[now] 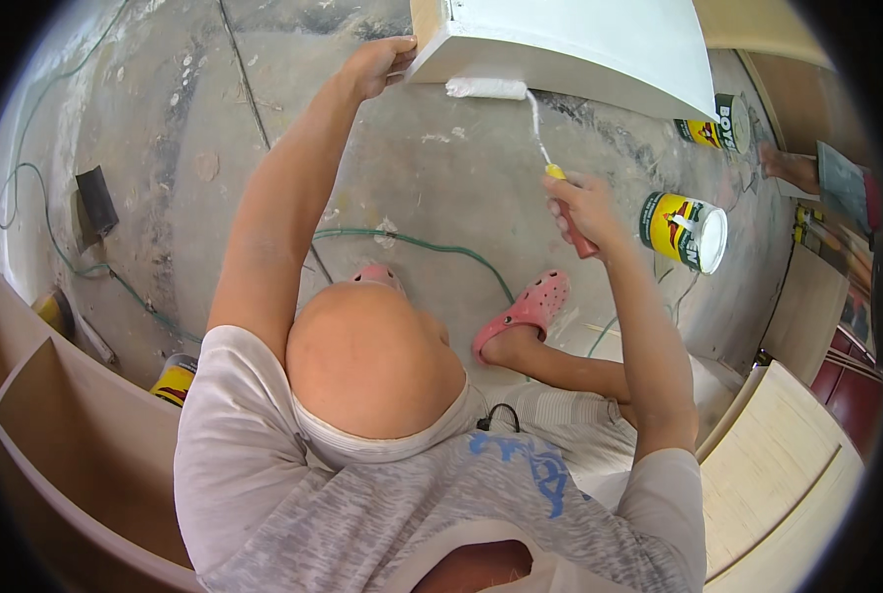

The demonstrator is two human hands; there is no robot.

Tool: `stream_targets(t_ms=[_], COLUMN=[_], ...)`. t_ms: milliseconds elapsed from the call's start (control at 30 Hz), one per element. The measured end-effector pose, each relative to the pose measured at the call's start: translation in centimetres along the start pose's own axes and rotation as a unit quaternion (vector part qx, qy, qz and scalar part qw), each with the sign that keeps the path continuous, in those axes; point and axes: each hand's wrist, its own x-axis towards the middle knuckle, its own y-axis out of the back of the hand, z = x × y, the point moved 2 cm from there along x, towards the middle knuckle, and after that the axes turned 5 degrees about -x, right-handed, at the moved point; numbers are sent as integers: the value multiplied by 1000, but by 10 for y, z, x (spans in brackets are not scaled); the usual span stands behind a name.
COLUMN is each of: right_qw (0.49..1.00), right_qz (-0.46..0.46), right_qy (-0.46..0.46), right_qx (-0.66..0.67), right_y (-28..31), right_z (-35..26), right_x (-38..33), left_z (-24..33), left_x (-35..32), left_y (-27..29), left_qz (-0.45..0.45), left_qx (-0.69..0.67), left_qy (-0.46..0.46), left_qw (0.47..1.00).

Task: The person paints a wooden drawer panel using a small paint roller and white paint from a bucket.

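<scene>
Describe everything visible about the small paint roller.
The paint roller has a short white sleeve, coated in white, on a thin bent wire frame that runs down to a handle with a yellow collar and red grip. The right hand grips the handle. The sleeve lies level, pressed against the lower edge of the white-painted board, whose left corner the left hand holds.

The stained concrete floor point(441, 168) carries a green cable point(432, 247), two paint cans point(684, 230) and wooden panels point(778, 465).
</scene>
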Motion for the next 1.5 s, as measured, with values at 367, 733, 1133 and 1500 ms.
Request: stream_targets(t_ms=[367,733,1133,1500], right_qw=[994,994,998,978], right_qz=[79,22,-5,-14], right_qy=[51,48,26,48], right_qx=[63,94,63,201], right_y=[44,-16,-62,-24], right_z=[-32,-24,-15,-45], right_x=[-132,-82,-4,-134], left_z=[0,8,18,15], left_x=[-5,-21,-27,-25], left_y=[4,0,-6,4], left_qz=[56,103,28,7], left_qx=[26,137,258,287], left_qy=[-14,-5,8,8], left_qw=[998,985,966,958])
